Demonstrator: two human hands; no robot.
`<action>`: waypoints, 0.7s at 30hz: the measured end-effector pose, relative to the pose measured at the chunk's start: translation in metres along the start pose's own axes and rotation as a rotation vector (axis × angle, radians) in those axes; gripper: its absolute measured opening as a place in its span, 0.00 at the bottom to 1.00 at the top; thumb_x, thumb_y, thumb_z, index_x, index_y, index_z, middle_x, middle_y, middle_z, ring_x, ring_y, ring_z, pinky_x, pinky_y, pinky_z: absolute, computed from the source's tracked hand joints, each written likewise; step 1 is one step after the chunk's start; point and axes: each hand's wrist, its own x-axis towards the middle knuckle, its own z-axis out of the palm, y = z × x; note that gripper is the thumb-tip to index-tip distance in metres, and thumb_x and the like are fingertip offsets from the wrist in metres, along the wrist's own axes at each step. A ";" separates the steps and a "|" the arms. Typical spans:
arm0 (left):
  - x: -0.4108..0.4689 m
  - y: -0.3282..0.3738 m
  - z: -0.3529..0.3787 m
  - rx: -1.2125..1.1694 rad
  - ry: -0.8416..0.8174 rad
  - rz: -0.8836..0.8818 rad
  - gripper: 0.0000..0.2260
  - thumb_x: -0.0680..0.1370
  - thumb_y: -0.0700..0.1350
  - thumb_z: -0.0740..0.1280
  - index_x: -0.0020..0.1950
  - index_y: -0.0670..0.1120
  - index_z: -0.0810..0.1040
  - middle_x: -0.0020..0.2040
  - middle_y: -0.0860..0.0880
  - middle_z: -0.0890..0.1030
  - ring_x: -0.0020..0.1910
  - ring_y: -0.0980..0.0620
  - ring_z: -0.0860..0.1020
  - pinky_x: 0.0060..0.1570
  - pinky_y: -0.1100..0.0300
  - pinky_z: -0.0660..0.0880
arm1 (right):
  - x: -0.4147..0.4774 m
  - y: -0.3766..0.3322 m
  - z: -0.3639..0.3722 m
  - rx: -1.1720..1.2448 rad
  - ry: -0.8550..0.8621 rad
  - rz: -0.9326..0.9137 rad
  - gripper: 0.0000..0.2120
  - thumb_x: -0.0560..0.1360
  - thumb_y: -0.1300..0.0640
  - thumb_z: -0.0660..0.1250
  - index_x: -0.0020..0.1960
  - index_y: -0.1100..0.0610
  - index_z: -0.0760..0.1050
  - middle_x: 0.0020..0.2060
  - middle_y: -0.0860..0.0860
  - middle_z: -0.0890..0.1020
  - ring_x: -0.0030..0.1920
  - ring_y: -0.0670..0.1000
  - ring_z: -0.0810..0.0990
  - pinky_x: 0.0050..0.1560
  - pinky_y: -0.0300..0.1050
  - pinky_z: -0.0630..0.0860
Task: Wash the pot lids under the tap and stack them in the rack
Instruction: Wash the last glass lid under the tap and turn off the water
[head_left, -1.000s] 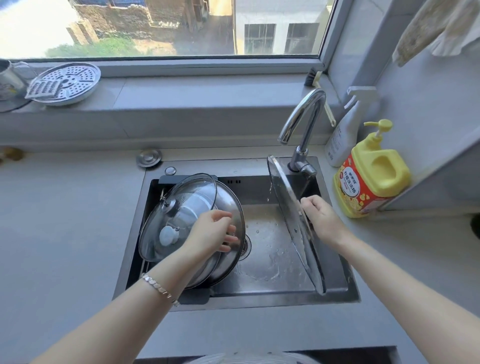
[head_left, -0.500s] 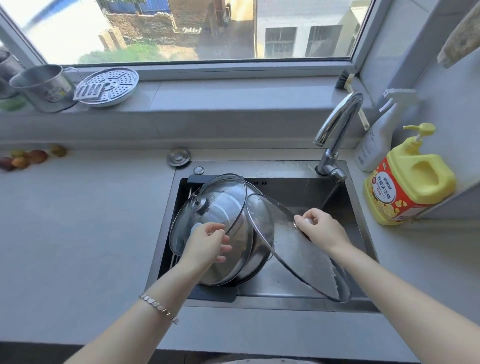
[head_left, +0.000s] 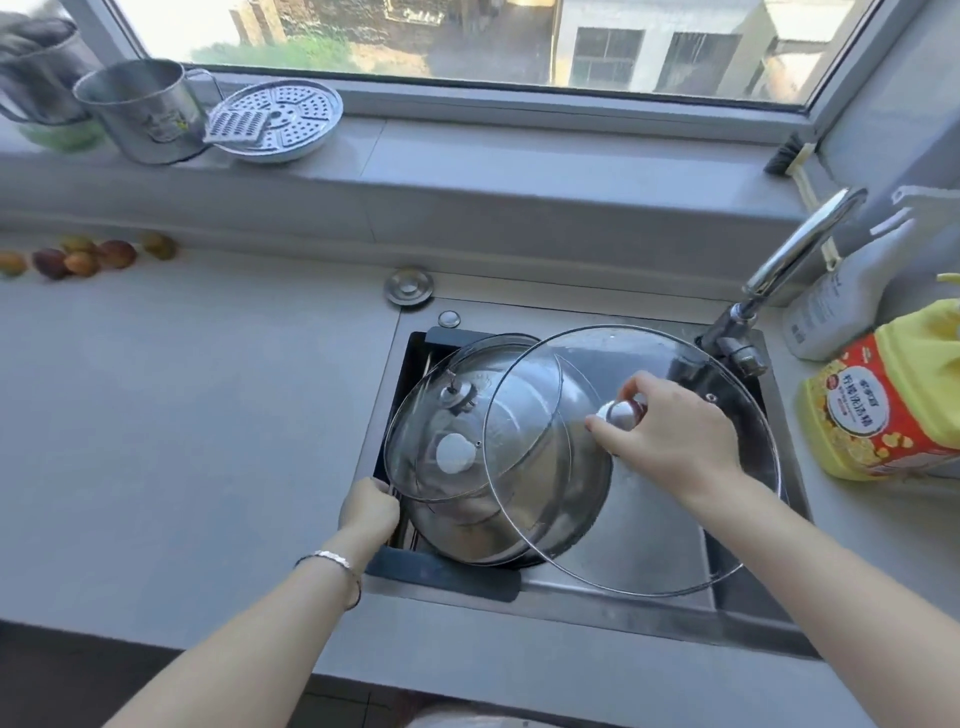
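My right hand (head_left: 670, 436) grips the white knob of a large glass pot lid (head_left: 727, 540), held nearly flat over the sink (head_left: 753, 618). A smaller glass lid (head_left: 431, 415) with a white knob leans on a steel lid or bowl (head_left: 519, 525) in the rack (head_left: 447, 571) at the sink's left side. My left hand (head_left: 369, 512) is at the rack's left edge beside the smaller lid, fingers curled there; what they hold is hidden. The tap (head_left: 784, 270) stands at the back right, and no running water shows.
A yellow detergent bottle (head_left: 893, 395) and a white spray bottle (head_left: 841, 296) stand right of the sink. On the windowsill are a steel mug (head_left: 140, 109) and a perforated steamer plate (head_left: 280, 119). Several small fruits (head_left: 78, 257) lie on the counter (head_left: 182, 415) at the left.
My right hand swung the large lid from upright by the tap to nearly flat over the sink, toward the rack. My left hand left the smaller lid's front and dropped to the rack's left edge.
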 end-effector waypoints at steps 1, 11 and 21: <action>0.003 -0.007 0.000 0.162 -0.013 0.049 0.09 0.75 0.32 0.56 0.44 0.42 0.74 0.48 0.38 0.78 0.49 0.40 0.76 0.48 0.55 0.73 | 0.006 -0.007 0.003 -0.021 -0.017 -0.012 0.13 0.68 0.41 0.67 0.43 0.49 0.70 0.39 0.45 0.75 0.45 0.54 0.77 0.40 0.43 0.65; 0.059 -0.043 -0.011 1.343 -0.059 0.946 0.18 0.43 0.45 0.79 0.30 0.45 0.83 0.30 0.47 0.81 0.31 0.48 0.80 0.34 0.58 0.71 | 0.032 -0.036 0.028 0.012 -0.097 0.019 0.12 0.68 0.42 0.69 0.44 0.47 0.71 0.41 0.44 0.75 0.46 0.51 0.75 0.42 0.43 0.66; 0.076 -0.032 -0.027 1.769 -0.023 1.297 0.10 0.66 0.43 0.68 0.42 0.43 0.85 0.43 0.40 0.85 0.42 0.42 0.83 0.50 0.51 0.79 | 0.058 -0.043 0.024 0.072 -0.126 0.078 0.10 0.66 0.44 0.70 0.43 0.47 0.73 0.38 0.45 0.78 0.45 0.51 0.76 0.42 0.43 0.68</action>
